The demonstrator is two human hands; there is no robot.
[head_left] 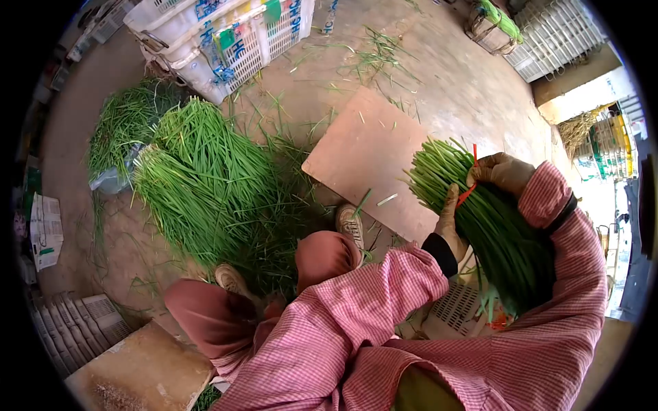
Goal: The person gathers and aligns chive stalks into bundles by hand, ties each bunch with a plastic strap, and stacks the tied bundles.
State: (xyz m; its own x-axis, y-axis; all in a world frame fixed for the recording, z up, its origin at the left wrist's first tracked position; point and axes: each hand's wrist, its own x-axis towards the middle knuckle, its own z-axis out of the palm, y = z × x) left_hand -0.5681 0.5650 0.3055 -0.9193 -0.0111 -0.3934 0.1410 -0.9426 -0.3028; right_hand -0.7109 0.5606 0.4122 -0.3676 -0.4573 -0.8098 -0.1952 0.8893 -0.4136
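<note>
A thick bundle of long green stalks (504, 240) is held at the right, its pale cut ends pointing up and left. My left hand (450, 222) grips it from the near left side, thumb up along the stalks. A red tie (468, 194) lies across the bundle near the cut ends. At that tie, my right hand (504, 172) has its fingers pinched together over the far side of the bundle. Beyond the cut ends is a flat brown board (370, 151) with a few stalk scraps on it.
Loose green stalks (212, 171) form a large heap on the floor at the left. Stacked white crates (260, 34) stand at the top. A perforated crate (452, 305) is below the bundle. Another board (144, 366) lies at the lower left. More crates (548, 34) are at the upper right.
</note>
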